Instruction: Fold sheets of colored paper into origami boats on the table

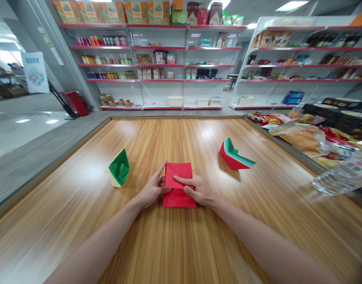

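A folded sheet of red paper (179,199) lies in the middle of the wooden table, its upper flap raised a little over the lower part. My left hand (153,189) grips the left edge of the flap between thumb and fingers. From the right, my right hand (200,189) pinches the flap's lower right edge, thumb below and index finger stretched across the top. To the left stands a green and yellow folded paper boat (120,169). Several nested paper boats (234,156) in red, yellow, blue and green sit to the right.
A clear plastic bottle (340,175) lies at the table's right edge. Beyond that edge are snack packets (305,136) and black boxes (337,114). Stocked shelves (157,81) stand behind the table, with a red hand truck (75,103) at the far left.
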`<state>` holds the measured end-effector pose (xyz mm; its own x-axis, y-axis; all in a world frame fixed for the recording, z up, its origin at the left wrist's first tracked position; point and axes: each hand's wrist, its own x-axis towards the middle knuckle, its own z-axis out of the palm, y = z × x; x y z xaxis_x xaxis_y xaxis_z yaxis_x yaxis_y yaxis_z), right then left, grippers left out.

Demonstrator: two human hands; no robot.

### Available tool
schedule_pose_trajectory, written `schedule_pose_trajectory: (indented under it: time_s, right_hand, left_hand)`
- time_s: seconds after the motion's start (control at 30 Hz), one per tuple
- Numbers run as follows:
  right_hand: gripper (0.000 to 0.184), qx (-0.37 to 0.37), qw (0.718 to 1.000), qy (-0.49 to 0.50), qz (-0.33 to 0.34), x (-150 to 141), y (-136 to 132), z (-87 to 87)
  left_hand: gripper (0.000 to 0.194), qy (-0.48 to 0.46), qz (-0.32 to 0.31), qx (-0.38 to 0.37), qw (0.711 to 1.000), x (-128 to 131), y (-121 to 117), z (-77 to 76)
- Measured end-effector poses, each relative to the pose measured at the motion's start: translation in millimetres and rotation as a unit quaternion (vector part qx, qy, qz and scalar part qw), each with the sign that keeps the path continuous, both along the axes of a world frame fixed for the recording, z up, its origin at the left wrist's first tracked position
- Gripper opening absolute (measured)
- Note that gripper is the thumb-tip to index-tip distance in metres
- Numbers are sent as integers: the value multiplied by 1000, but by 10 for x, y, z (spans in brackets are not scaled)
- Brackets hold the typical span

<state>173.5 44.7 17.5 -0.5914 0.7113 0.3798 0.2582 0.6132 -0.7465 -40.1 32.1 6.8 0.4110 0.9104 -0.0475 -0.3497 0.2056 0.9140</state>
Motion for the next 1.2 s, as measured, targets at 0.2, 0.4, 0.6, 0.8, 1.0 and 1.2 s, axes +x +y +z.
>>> schedule_pose_trajectory:
  time_s: [0.2, 0.4, 0.6, 0.8, 1.0, 1.2]
  right_hand:
    - [32, -14, 998, -8, -55, -44, 7, -79]
    - [32, -14, 999, -17, -38, -49, -2, -83]
    - [32, -27, 998, -40, -43, -43, -1, -145]
    - [33, -52, 998, -3, -23, -52, 9, -138]
    - [33, -89, 996, 5, -17, -45, 5, -101]
    - [36, -136, 989, 51, -33, -32, 41, -107]
  left_hand:
    - [111, -35, -46, 15, 998, -32, -8, 39]
    - [70, 32, -42, 60, 997, -18, -8, 14]
    - [58, 77, -32, 104, 991, 33, 13, -54]
    - [84, 2, -27, 85, 996, 56, 22, -66]
    - [88, 1, 1, 69, 998, 57, 17, -50]
    - [97, -28, 65, 38, 997, 40, 46, -91]
